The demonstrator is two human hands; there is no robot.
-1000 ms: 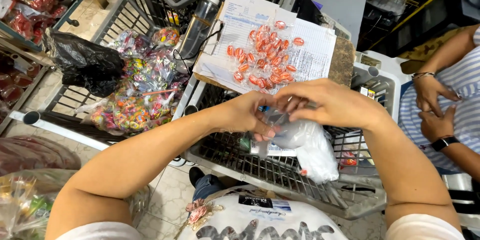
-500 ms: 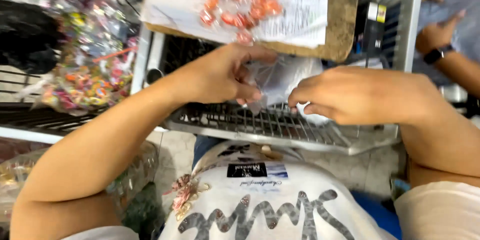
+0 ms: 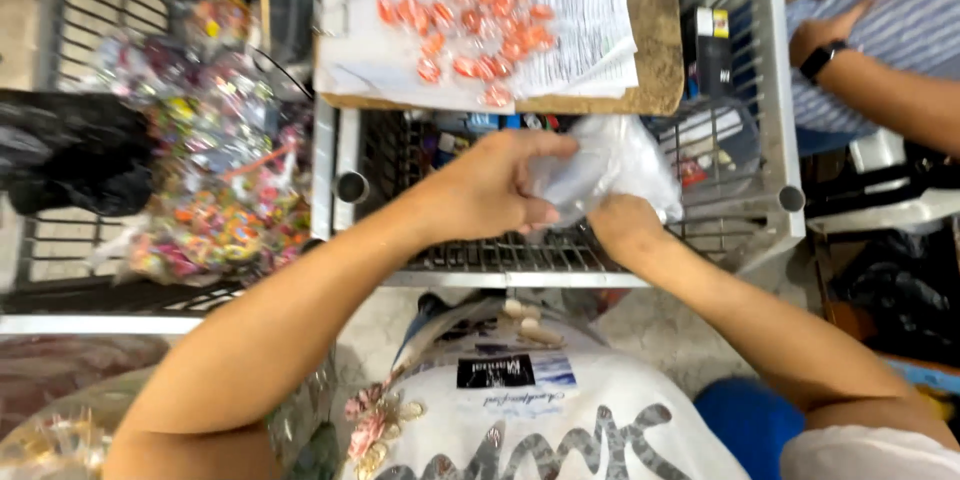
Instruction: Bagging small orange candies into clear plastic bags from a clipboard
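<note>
Honestly, this thin clear plastic bag (image 3: 610,165) over the grey crate (image 3: 785,195) is floppy, light and slippery; my left hand (image 3: 495,190) and right hand (image 3: 620,225) both pinch its bottom edge.

Ahead of my hands the brown board under white printed paper (image 3: 590,40) and scattered orange wrapped candies (image 3: 470,0) blocks the far half of the grey plastic crate (image 3: 785,140), leaving open only its near grid, flanked by heaped colourful sweet bags (image 3: 215,200) and another person's striped-sleeved arm (image 3: 880,90).
</note>
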